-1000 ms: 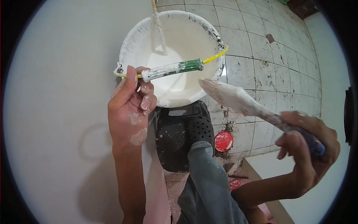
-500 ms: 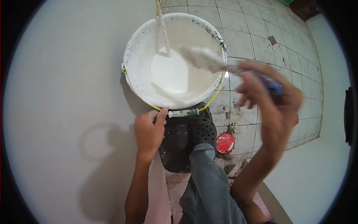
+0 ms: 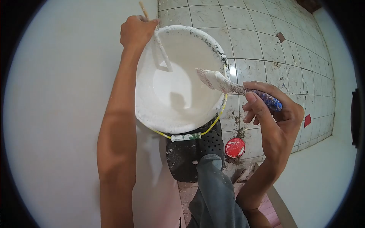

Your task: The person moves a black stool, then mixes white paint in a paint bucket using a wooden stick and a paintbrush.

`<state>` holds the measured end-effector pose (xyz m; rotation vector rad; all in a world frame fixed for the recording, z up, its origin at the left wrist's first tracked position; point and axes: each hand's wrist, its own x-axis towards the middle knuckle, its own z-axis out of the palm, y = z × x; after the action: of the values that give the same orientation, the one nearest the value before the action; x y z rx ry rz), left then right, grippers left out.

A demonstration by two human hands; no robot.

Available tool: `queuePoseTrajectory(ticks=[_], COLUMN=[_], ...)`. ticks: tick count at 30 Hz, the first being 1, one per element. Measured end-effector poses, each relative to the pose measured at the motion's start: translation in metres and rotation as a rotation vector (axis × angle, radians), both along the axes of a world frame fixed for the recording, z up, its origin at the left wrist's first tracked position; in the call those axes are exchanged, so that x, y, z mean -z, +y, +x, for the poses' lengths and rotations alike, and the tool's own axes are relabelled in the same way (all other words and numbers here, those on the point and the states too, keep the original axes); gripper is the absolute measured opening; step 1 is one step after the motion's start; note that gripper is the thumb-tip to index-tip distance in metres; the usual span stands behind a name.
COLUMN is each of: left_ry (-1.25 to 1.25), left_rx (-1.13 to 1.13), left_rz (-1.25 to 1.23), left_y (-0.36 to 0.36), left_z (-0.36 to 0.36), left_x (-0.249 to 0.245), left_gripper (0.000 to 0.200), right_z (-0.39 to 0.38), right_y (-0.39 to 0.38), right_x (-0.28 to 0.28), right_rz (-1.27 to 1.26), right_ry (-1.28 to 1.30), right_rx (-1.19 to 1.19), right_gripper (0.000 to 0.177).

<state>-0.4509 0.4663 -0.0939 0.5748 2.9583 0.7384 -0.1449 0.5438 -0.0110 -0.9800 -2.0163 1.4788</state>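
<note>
My left hand (image 3: 137, 32) is closed around a paint-coated stick (image 3: 162, 53) at the far left rim of a large bucket (image 3: 146, 102). The stick's lower end leans into the bucket, and its bare tip shows above my fingers. White paint (image 3: 167, 83) lies in the bottom. In my right hand (image 3: 279, 114) is a paintbrush (image 3: 228, 84) with a speckled blue handle, held between thumb and fingers. Its head, caked with white, hangs over the bucket's right rim. A yellow wire handle (image 3: 217, 123) with a white grip (image 3: 186, 136) rests along the bucket's near side.
The bucket stands on a black, paint-spotted stool or step (image 3: 178, 161), with my foot in a dark perforated shoe (image 3: 211, 143) beside it. A red lid (image 3: 235, 148) lies on the dirty tiled floor (image 3: 247, 45). A pale wall (image 3: 61, 95) runs along the left.
My left hand has left the bucket's near rim and wire handle, moved up, and gripped the stick. My right hand has shifted slightly lower with the brush. The bucket appears lower in view.
</note>
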Motion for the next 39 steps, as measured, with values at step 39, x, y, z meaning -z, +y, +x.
queuePoseTrajectory(ticks=[39], left_ry=[-0.116], left_rx=[0.701], left_rz=[0.127], left_y=[-0.12], left_z=[0.115], left_x=[-0.031], left_gripper=[0.014], right_z=[-0.016], right_y=[0.005], right_x=[0.011], right_rz=[-0.058], right_ry=[0.015], right_rx=[0.019], right_gripper=[0.015])
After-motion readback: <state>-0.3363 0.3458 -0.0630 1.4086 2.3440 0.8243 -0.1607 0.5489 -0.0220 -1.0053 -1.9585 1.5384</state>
